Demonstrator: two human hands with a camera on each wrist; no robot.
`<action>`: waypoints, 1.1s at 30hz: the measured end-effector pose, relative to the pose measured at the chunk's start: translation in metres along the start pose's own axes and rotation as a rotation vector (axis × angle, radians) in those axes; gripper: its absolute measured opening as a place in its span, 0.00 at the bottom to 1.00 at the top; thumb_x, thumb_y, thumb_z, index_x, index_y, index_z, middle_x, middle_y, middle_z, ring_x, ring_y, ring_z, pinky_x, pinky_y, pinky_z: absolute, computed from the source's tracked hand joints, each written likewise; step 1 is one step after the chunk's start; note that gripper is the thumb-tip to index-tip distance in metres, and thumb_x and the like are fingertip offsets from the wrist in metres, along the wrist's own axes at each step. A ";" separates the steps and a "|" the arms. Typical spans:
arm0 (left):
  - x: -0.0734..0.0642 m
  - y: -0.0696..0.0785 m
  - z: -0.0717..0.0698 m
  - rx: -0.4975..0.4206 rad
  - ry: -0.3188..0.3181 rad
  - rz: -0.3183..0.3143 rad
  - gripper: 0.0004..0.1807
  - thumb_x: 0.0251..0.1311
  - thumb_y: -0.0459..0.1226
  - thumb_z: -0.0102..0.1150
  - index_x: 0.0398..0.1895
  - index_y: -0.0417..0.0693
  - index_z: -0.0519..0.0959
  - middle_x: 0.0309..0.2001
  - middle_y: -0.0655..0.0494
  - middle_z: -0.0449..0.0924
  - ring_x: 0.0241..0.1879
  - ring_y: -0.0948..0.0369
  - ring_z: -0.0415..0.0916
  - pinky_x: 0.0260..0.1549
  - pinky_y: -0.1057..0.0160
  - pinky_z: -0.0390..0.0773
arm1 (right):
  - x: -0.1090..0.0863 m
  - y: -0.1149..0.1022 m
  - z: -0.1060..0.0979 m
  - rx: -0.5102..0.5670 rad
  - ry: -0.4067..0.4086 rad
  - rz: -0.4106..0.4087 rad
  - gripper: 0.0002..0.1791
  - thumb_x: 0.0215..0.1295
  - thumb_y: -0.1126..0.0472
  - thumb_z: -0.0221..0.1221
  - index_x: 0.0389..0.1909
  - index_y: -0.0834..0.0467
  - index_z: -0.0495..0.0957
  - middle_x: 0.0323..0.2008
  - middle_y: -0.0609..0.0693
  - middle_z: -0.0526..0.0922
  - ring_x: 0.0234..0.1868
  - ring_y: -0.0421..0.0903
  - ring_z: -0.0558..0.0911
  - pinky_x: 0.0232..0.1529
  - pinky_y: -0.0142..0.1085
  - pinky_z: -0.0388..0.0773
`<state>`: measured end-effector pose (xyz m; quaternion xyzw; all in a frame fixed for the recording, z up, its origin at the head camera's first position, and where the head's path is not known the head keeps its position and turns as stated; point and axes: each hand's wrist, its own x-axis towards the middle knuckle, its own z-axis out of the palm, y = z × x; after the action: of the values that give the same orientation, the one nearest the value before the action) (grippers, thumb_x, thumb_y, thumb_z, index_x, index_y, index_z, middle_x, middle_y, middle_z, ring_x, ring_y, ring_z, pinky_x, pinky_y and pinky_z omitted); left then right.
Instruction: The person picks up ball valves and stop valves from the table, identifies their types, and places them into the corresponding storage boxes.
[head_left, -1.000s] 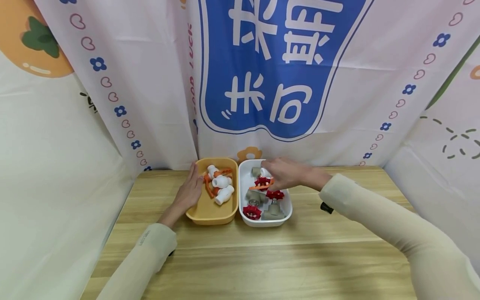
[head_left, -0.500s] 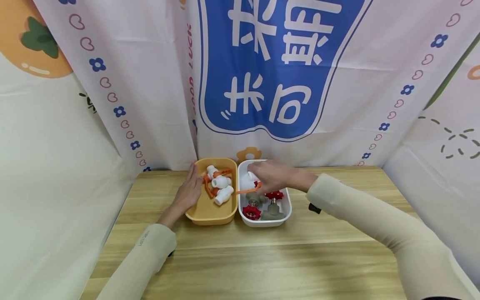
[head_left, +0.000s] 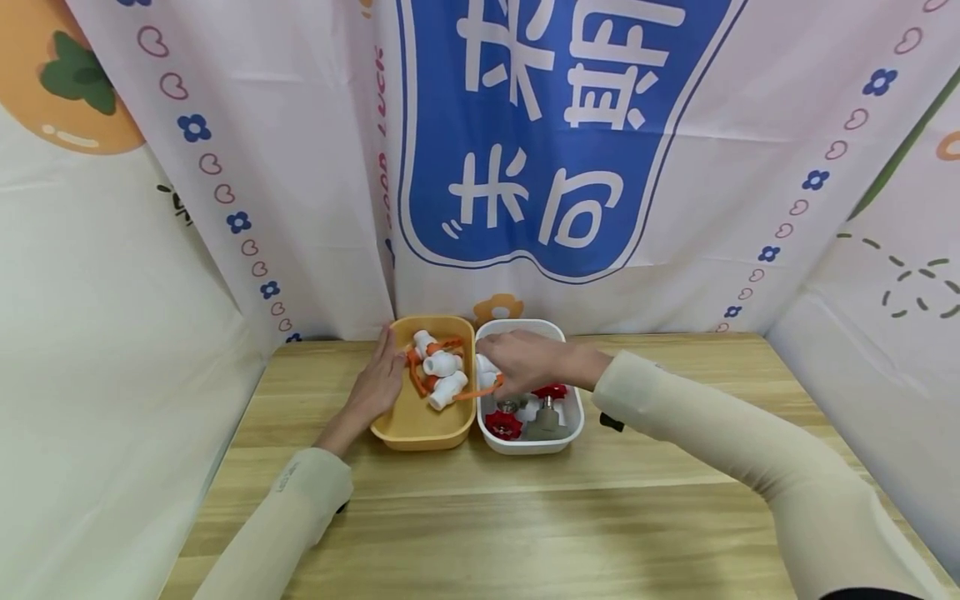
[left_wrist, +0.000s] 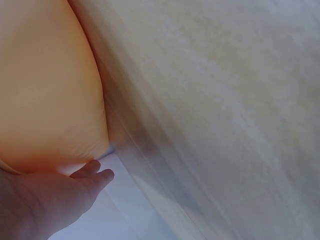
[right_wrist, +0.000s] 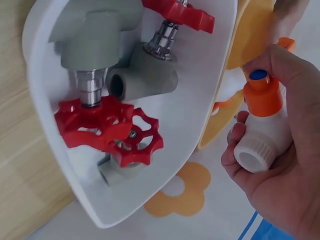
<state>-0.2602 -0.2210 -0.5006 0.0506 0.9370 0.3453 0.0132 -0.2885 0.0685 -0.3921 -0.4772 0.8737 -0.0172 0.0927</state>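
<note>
My right hand (head_left: pixel 528 362) grips a white plastic ball valve (right_wrist: pixel 265 130) with an orange lever, held above the left side of the white tray (head_left: pixel 528 448). Its lever reaches over the rim of the yellow tray (head_left: pixel 416 427) beside it. My left hand (head_left: pixel 377 382) rests against the yellow tray's outer left side, fingers extended along the wall. Several similar white valves (head_left: pixel 448 388) lie in the yellow tray. In the white tray are grey valves (right_wrist: pixel 145 77) with red handwheels (right_wrist: pixel 95 122); in the head view my right hand hides some of them.
Both trays stand side by side at the back of the wooden table (head_left: pixel 480 525). A printed curtain (head_left: pixel 322 208) hangs directly behind them. White cloth walls (head_left: pixel 112 333) rise at the left and right.
My right hand has lifted the white valve and carried it left across the white tray to the yellow tray's edge. My left hand has stayed in place.
</note>
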 end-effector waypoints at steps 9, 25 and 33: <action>0.000 -0.001 0.000 0.008 -0.005 0.002 0.37 0.86 0.52 0.18 0.85 0.39 0.33 0.87 0.47 0.24 0.85 0.48 0.29 0.81 0.41 0.44 | 0.013 -0.014 0.006 0.011 -0.001 0.016 0.38 0.62 0.46 0.73 0.67 0.61 0.74 0.50 0.51 0.85 0.41 0.45 0.83 0.44 0.37 0.84; -0.001 0.001 0.000 -0.002 0.013 0.039 0.34 0.87 0.44 0.24 0.84 0.33 0.35 0.87 0.41 0.27 0.85 0.46 0.29 0.81 0.41 0.44 | 0.033 -0.038 0.015 0.052 -0.059 0.052 0.40 0.65 0.46 0.73 0.72 0.61 0.72 0.65 0.58 0.81 0.56 0.48 0.84 0.60 0.41 0.84; -0.001 0.002 0.000 -0.010 0.014 0.027 0.36 0.87 0.48 0.22 0.85 0.35 0.35 0.87 0.44 0.26 0.85 0.46 0.30 0.81 0.41 0.45 | 0.043 -0.045 0.020 -0.021 -0.073 0.053 0.37 0.66 0.44 0.71 0.69 0.60 0.75 0.62 0.57 0.82 0.53 0.46 0.84 0.57 0.39 0.84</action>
<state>-0.2589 -0.2200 -0.4996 0.0607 0.9346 0.3506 0.0022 -0.2702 0.0093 -0.4125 -0.4551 0.8822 0.0118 0.1199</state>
